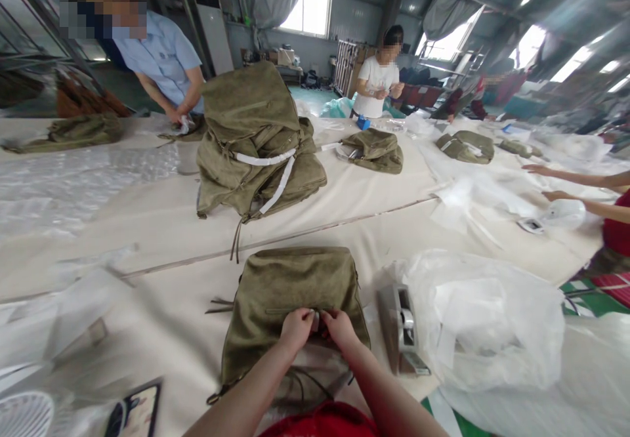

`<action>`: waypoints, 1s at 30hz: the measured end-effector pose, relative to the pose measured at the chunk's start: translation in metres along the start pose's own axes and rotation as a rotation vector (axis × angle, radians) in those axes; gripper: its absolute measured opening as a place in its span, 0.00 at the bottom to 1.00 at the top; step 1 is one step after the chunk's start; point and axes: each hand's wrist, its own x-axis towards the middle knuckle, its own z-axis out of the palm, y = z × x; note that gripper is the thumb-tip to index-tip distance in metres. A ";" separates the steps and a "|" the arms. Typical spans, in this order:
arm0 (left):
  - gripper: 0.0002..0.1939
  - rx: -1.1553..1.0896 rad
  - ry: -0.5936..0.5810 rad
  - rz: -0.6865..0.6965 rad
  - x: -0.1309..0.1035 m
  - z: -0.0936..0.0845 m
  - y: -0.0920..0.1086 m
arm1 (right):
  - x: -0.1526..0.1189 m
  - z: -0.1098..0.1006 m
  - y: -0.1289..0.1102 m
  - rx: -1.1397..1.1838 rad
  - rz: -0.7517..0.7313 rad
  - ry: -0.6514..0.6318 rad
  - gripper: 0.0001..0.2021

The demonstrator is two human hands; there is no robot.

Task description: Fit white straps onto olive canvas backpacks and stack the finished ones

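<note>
An olive-green bag (295, 279) lies flat on the table right in front of me, with a zip line across its face and dark cords at its left side. My left hand (296, 329) is closed in a pinch over the zip area. Close beside it, my right hand (339, 332) is closed too, its fingertips almost meeting the left ones. Between them shows a small pale piece (315, 322), pinched at the bag's surface; its kind is too small to tell. Below my wrists, thin dark straps and clear plastic are partly covered by my forearms.
Right of the bag stands a grey tape dispenser (398, 332) beside heaped clear plastic bags (492, 319). Ahead rises a stack of olive bags (256, 142). A phone (140, 411) and a white fan-like grille (27, 414) lie at lower left. Co-workers stand around the table (374, 227).
</note>
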 end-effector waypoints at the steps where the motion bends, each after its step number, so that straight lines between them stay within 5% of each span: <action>1: 0.12 -0.005 -0.002 -0.009 0.001 -0.001 -0.001 | 0.004 0.002 0.000 0.057 0.042 -0.033 0.12; 13: 0.15 -0.217 -0.039 -0.173 -0.002 -0.002 -0.001 | 0.009 0.020 0.015 0.471 0.101 0.084 0.12; 22: 0.17 0.159 0.102 -0.051 -0.008 -0.002 0.008 | 0.003 0.021 0.010 0.578 0.127 0.130 0.08; 30: 0.11 0.047 0.140 -0.009 -0.010 -0.001 0.008 | -0.001 0.019 0.004 0.564 0.137 0.111 0.07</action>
